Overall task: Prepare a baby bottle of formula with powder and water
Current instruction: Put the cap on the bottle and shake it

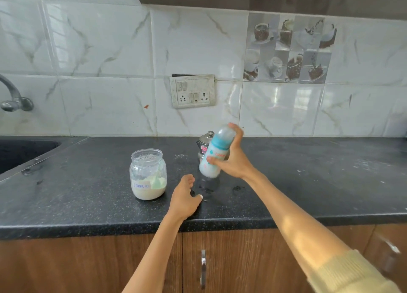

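My right hand [233, 160] grips a baby bottle [214, 155] with a blue collar and clear cap, held tilted above the black counter [88, 200]; the bottle is white with milky liquid and slightly blurred. My left hand [184, 199] rests flat on the counter near the front edge, fingers apart, holding nothing. To the left stands an open glass jar [148, 174] labelled "Formula", part full of pale powder with a green scoop [157, 180] inside.
A steel lidded pot [204, 144] stands behind the bottle, mostly hidden. A sink [19, 151] and tap [13, 98] are at the far left. A socket panel [192, 91] is on the tiled wall. Wet marks spot the counter below the bottle.
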Tool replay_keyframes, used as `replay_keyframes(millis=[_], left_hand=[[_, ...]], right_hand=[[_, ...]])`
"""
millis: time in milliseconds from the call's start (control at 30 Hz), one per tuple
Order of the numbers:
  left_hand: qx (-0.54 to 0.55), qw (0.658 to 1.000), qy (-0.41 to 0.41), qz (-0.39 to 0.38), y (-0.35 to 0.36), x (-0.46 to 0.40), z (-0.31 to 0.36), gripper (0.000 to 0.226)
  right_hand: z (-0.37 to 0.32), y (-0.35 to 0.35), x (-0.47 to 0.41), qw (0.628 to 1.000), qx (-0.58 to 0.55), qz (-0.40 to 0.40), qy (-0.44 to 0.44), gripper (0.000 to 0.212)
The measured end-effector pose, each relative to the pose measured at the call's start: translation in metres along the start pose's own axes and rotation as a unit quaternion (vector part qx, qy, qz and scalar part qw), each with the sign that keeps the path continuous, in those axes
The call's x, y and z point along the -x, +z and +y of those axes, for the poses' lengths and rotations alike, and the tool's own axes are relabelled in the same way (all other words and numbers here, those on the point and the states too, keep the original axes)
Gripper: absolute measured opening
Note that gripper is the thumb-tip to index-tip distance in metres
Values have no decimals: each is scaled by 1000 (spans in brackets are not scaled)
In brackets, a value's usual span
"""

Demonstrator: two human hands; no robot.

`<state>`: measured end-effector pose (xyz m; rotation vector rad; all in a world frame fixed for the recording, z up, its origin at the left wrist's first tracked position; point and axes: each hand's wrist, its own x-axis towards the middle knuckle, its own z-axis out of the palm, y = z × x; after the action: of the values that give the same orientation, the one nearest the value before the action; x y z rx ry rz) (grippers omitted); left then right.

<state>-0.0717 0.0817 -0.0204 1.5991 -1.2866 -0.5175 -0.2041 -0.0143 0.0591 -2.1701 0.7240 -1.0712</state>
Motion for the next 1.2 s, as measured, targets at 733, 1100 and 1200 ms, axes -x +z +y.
replay_keyframes(millis=[733,1100,1200], left_hand=[[-24,1000,-8,8,2,1,5,66],[-79,996,30,29,3,5,6,45],[-97,994,31,32,4,5,6,48]], right_hand=[[12,15,13,994,7,-95,62,109],[39,30,41,988,-44,-43,143,61],[41,33,42,988,-42,-35,144,62]])
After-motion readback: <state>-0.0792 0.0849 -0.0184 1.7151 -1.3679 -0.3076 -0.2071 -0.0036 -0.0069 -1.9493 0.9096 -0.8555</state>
